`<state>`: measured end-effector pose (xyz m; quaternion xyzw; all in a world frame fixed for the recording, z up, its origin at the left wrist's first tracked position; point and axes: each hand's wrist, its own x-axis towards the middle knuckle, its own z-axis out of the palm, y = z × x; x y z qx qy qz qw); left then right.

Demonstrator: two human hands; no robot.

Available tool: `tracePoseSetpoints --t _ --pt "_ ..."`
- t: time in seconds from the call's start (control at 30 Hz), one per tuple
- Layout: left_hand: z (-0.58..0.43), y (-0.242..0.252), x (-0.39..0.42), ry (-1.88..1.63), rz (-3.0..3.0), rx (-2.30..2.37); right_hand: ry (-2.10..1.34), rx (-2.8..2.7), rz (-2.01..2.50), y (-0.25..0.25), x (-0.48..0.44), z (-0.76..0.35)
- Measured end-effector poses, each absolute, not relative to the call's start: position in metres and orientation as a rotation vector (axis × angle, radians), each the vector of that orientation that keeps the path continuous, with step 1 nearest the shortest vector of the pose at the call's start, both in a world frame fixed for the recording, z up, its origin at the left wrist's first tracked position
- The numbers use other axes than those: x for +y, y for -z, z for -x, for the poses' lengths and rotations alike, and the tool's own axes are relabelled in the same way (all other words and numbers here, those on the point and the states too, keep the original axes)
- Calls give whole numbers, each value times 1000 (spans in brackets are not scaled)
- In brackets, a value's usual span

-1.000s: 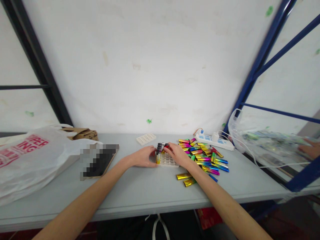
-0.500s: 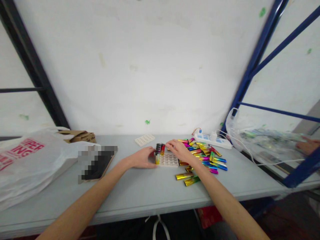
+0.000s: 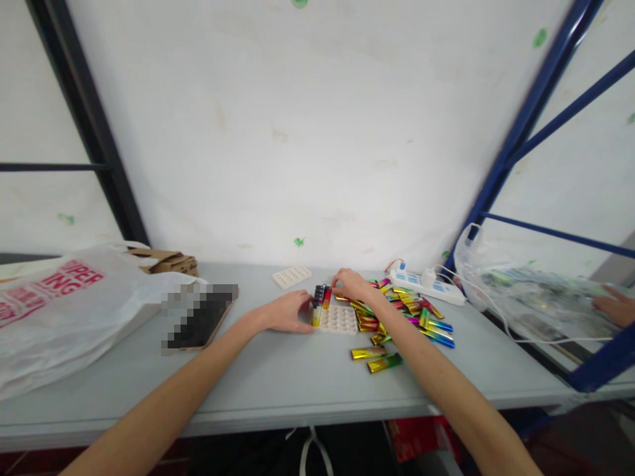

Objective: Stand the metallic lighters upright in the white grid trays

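A straight front edge and flat room are offered by the smooth tabletop (image 3: pixel 297 377). Beyond, a pale, pitted tray (image 3: pixel 341 322), set with slim, glossy lighters (image 3: pixel 327 298), is grasped by the left hand (image 3: pixel 289 312); farther back, the grip of the right hand (image 3: pixel 354 285) cannot be told.

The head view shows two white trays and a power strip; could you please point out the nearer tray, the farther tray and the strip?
Nearer tray (image 3: pixel 340 320), head view: bare part of its top.
Farther tray (image 3: pixel 292 276), head view: middle of its top.
Power strip (image 3: pixel 443 289), head view: its top face.
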<state>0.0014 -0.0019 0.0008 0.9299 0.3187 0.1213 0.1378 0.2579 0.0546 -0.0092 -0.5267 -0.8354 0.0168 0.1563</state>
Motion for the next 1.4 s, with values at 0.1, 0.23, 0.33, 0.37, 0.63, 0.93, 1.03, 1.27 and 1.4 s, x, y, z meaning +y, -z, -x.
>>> tracePoseSetpoints --t 0.1,0.23,0.33,0.37,0.63,0.93,1.03,1.27,1.4 --pt "-1 2 1 -352 -2692 925 -92 -2340 1496 9 54 -261" --pt "0 8 5 -374 -2660 929 -550 -1932 1240 1 36 -271" --pt "1 10 6 -393 -2623 929 -887 -1665 941 -7 14 -268" --pt "2 10 6 -397 -2613 939 -941 -1617 882 -9 7 -265" --pt "3 4 1 -380 -2622 945 -1236 -1357 837 -12 -25 -242" --pt "2 -2 -3 -359 -2663 934 -1178 -1236 1049 -1 -27 -220" --pt "1 -2 -4 -350 -2682 946 -1068 -1228 1046 2 -29 -214" --pt "1 -2 -3 -335 -2696 936 -1094 -1228 1076 1 -30 -212" --pt "2 -1 -3 -352 -2695 943 -1156 -1218 1086 -1 -28 -215"
